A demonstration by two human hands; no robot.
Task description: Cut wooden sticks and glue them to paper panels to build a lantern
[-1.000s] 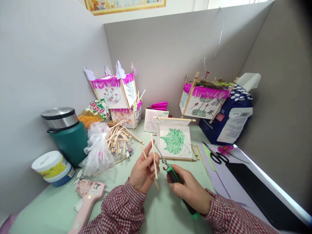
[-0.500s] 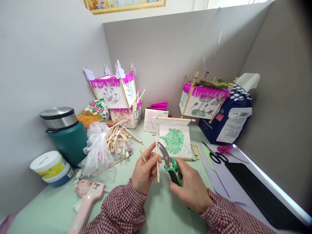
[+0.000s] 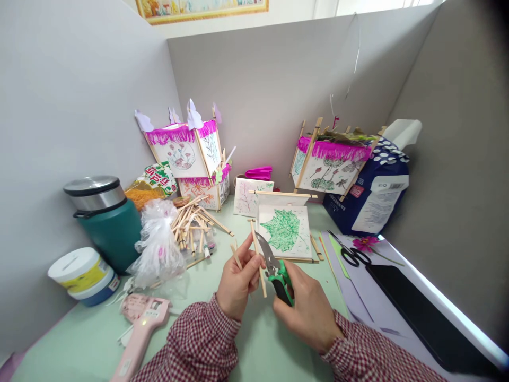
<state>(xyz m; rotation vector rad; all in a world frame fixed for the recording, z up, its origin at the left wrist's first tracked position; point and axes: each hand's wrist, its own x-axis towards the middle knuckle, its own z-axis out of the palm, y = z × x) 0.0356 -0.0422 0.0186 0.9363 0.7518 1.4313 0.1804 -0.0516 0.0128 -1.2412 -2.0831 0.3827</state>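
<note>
My left hand (image 3: 237,280) pinches a thin wooden stick (image 3: 262,282) between thumb and fingers, tilted with its top leaning left. A second stick (image 3: 236,255) pokes out between the same hand's fingers. In my right hand (image 3: 312,305) are green-handled pruning shears (image 3: 281,284), gripped by the handles. The curved metal blade (image 3: 267,252) points up and left, close beside the held stick; whether it touches the wood I cannot tell. Just beyond lies a white panel with a green leaf drawing (image 3: 284,231), edged with sticks.
A pile of sticks (image 3: 194,223), a plastic bag (image 3: 159,239), a teal flask (image 3: 113,228) and a pink glue gun (image 3: 143,329) occupy the left. Decorated lanterns (image 3: 183,151) stand behind. Black scissors (image 3: 356,256) and a dark flat slab (image 3: 421,313) lie right.
The held stick has tilted, its lower end swinging right and its top left. My right hand and the shears have shifted slightly left and down.
</note>
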